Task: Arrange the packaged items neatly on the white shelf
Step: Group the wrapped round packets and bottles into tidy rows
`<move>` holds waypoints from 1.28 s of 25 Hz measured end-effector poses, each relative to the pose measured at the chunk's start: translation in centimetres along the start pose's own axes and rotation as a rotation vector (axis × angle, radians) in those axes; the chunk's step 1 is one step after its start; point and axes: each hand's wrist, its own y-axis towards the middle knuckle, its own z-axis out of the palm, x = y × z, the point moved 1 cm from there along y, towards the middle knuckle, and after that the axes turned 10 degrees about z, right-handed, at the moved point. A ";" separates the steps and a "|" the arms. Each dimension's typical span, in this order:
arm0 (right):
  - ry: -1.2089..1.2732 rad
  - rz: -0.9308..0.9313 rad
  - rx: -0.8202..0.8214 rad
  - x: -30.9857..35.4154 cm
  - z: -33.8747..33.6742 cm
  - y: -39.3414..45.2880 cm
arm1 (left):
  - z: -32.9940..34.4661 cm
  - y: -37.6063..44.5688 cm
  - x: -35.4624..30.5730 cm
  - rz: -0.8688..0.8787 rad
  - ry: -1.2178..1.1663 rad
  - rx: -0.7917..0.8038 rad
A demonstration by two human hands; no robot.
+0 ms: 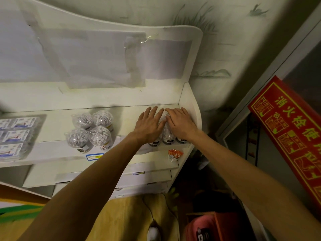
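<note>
At the right end of the white shelf (121,117), at about 2 o'clock from frame centre, we see both hands laid flat on a cluster of wrapped jars (168,136). Left hand (149,123): fingers straight and slightly spread, palm down on the jars' tops, pressing or steadying, not pinching. Right hand (180,123): same pose, fingers straight, close together, tips angled toward 11 o'clock and nearly touching the left hand's fingers. The jars sit tight in the shelf's right corner, just beside the side panel (190,105); we see three dark-labelled bases below the palms, and the rest is hidden, so we cannot tell how many there are.

At 9 o'clock from the hands, well apart from them, four round plastic tubs (91,129) of white sticks, possibly cotton swabs, stand in a two-by-two block near the shelf's front edge. Further toward 9 o'clock, at the frame's left edge, lie flat blister packs (14,134) with blue-and-white labels, stacked front to back. A blue price tag (94,156) sits on the shelf lip below the tubs.

At 5 o'clock from the hands, a small orange-and-white packet (174,154) lies on the lower tier. At 3 o'clock, a red sign (286,136) with yellow characters leans at the right. A computer mouse (152,232) sits at 6 o'clock on the wooden surface below.
</note>
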 end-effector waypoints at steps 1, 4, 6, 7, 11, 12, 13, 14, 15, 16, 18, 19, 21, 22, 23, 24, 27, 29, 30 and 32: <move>-0.006 -0.001 0.003 0.0 0.0 0.0 | 0.0 0.0 0.0 0.005 0.007 0.000; -0.012 -0.007 0.013 0.0 -0.3 0.0 | -0.1 0.1 0.1 0.020 0.000 -0.007; 0.030 0.003 0.042 0.1 -0.6 0.0 | -0.3 0.2 0.3 0.022 -0.038 0.006; 0.064 0.009 0.051 0.1 -0.7 0.0 | -0.3 0.2 0.4 0.020 -0.047 0.013; 0.204 0.039 0.008 0.2 -1.6 0.1 | -1.0 -0.4 0.1 0.022 -0.033 0.003; 0.227 0.038 -0.021 0.3 -1.9 0.1 | -1.3 -0.5 -0.1 0.020 -0.033 -0.026; 0.243 0.033 -0.046 0.3 -2.2 0.0 | -1.6 -0.6 -0.2 0.021 -0.029 -0.053; 0.252 0.031 -0.063 0.4 -2.4 -0.1 | -1.9 -0.7 -0.2 0.026 -0.020 -0.063; 0.242 0.029 -0.071 0.5 -2.5 -0.3 | -2.0 -0.7 -0.2 0.037 -0.004 -0.057; 0.209 0.025 -0.069 0.5 -2.3 -0.4 | -1.9 -0.8 -0.3 0.050 0.019 -0.041; 0.126 0.019 -0.041 0.5 -1.5 -0.7 | -1.2 -1.0 -0.4 0.078 0.064 -0.009; 0.094 0.024 -0.026 0.4 -1.0 -0.8 | -0.8 -1.1 -0.4 0.087 0.075 0.002; 0.068 0.044 -0.022 0.3 -0.3 -0.9 | -0.2 -1.2 -0.3 0.085 0.076 0.019; 0.070 0.047 -0.034 0.2 -0.2 -0.9 | 0.0 -1.2 -0.3 0.080 0.071 0.019; 0.078 0.047 -0.045 0.2 -0.1 -0.9 | 0.1 -1.2 -0.2 0.077 0.066 0.018; 0.088 0.047 -0.054 0.2 -0.1 -0.9 | 0.1 -1.1 -0.2 0.078 0.062 0.017; 0.096 0.045 -0.063 0.1 0.1 -1.0 | 0.2 -1.1 -0.3 0.074 0.054 0.001; 0.104 0.045 -0.060 0.1 0.0 -1.0 | 0.1 -1.2 -0.3 0.076 0.052 -0.003; 0.109 0.046 -0.061 0.1 0.0 -1.0 | 0.2 -1.2 -0.3 0.077 0.052 -0.002; 0.112 0.045 -0.060 0.1 0.0 -1.0 | 0.1 -1.2 -0.4 0.075 0.052 0.001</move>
